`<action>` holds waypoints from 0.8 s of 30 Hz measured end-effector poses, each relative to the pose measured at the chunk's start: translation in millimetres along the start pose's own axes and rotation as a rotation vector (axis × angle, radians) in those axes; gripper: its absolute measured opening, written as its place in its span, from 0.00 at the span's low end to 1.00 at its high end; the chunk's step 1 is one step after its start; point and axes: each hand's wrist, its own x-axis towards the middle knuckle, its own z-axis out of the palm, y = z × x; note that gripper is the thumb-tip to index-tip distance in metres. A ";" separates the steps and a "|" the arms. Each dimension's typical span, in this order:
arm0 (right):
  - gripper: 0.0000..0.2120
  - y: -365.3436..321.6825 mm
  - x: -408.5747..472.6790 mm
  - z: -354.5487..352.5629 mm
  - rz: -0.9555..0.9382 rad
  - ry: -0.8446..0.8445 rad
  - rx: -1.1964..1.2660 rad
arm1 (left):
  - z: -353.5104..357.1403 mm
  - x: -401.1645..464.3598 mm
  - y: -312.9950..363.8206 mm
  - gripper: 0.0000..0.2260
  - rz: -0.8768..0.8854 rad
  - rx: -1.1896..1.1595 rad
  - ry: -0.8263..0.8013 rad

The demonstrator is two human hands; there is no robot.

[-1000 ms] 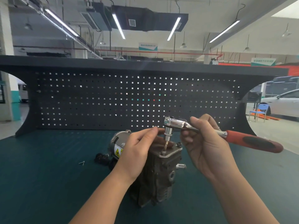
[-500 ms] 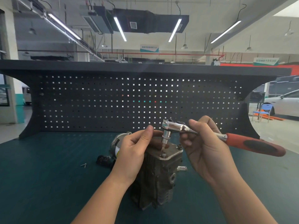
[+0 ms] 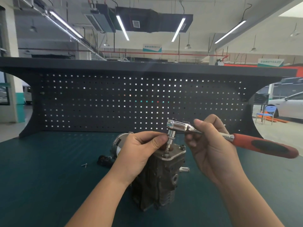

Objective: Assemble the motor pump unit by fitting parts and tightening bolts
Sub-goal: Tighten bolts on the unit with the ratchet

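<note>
Hands: left [image 3: 139,153] pinches socket [image 3: 170,138]; right [image 3: 211,145] grips ratchet [image 3: 183,126].

Brightness: I see a well-lit hall; even, cool white light; the bench mat [image 3: 49,185] reads dark teal
Sources: long ceiling strip lights [image 3: 122,27] overhead; daylight also comes in at the far right by the white car [image 3: 288,104]
Backlight: bright specks show through the pegboard [image 3: 131,102] holes; its face stays dark
Glare: I catch sharp highlights on the chrome ratchet head [image 3: 177,126]; the strip lights are blown out
Shadows: soft and faint on the mat; dark beneath the pump body [image 3: 160,182]
Blur: the red handle [image 3: 265,145] end looks slightly smeared; my centre is crisp
Distortion: wide-angle bowing; the pegboard top curves and the ceiling lines splay toward the corners
</note>
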 end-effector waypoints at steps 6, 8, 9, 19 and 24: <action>0.14 -1.8 1.2 0.5 -0.208 -0.016 -0.397 | -1.1 -1.0 2.9 0.12 -0.015 0.017 -0.006; 0.13 -4.8 3.2 6.3 -0.286 0.001 -0.540 | 0.2 -1.7 4.1 0.15 -0.014 0.022 0.003; 0.13 -5.5 5.7 9.3 -0.323 0.021 -0.593 | 1.1 -2.2 4.4 0.16 -0.010 0.026 0.007; 0.18 4.8 -15.7 41.8 -0.795 0.124 -0.831 | 9.8 -1.6 6.1 0.14 0.030 -0.008 0.049; 0.19 3.3 -20.1 42.1 -0.858 0.150 -0.931 | 9.0 -2.4 5.3 0.11 0.021 0.010 0.042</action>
